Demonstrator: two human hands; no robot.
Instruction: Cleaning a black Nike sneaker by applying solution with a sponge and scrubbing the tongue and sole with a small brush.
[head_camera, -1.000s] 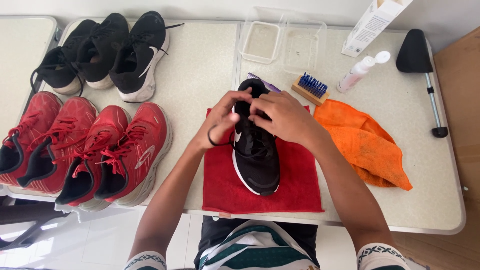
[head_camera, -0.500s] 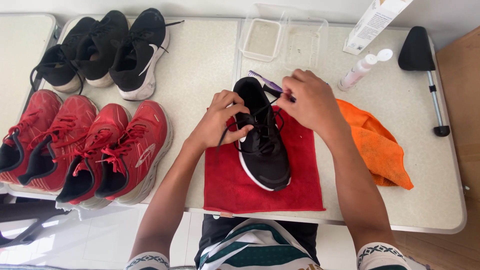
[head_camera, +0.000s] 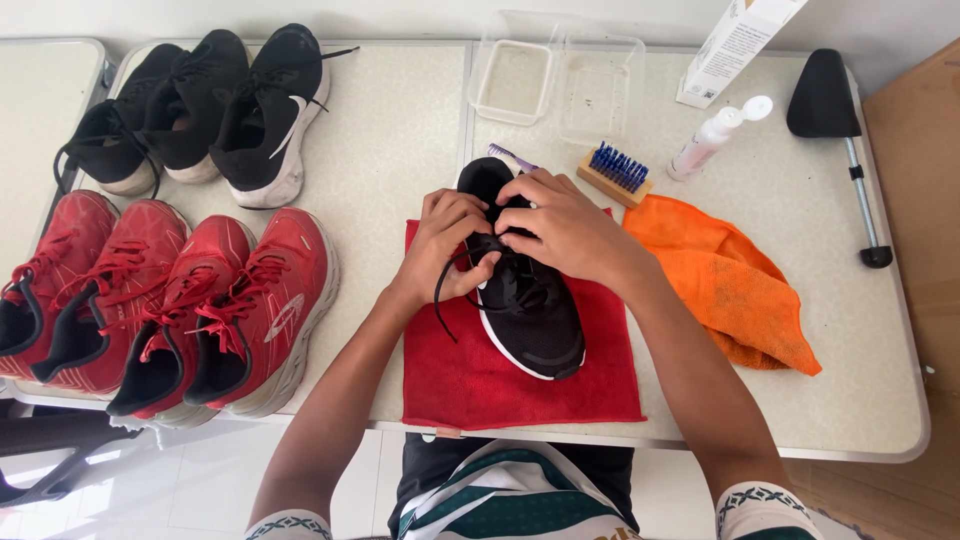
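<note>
The black mesh running shoe with a white sole (head_camera: 530, 310) lies on a red cloth (head_camera: 480, 385) near the front edge of the pale speckled surface (head_camera: 400, 140), toe toward the person; half a second ago it sat turned more to the right with the right hand lifted off toward the far edge, and now both hands are back over the tongue, so the work looks to have returned to the lacing; the left hand (head_camera: 447, 245) has its grip pinched on a black lace (head_camera: 440, 300) that loops down over the cloth; the right hand (head_camera: 565, 225) presses closed over the lace area, its fingers grasping the upper; just beyond the heel lies a purple-handled toothbrush (head_camera: 510, 157), and beside it a wooden brush with blue bristles (head_camera: 615, 172); to the right a crumpled orange cloth (head_camera: 740, 285); toward the far edge stand two clear plastic tubs (head_camera: 560, 80) and a white bottle (head_camera: 715, 135); along the left side sit four red trainers (head_camera: 170, 300) and three black ones (head_camera: 200, 110).
</note>
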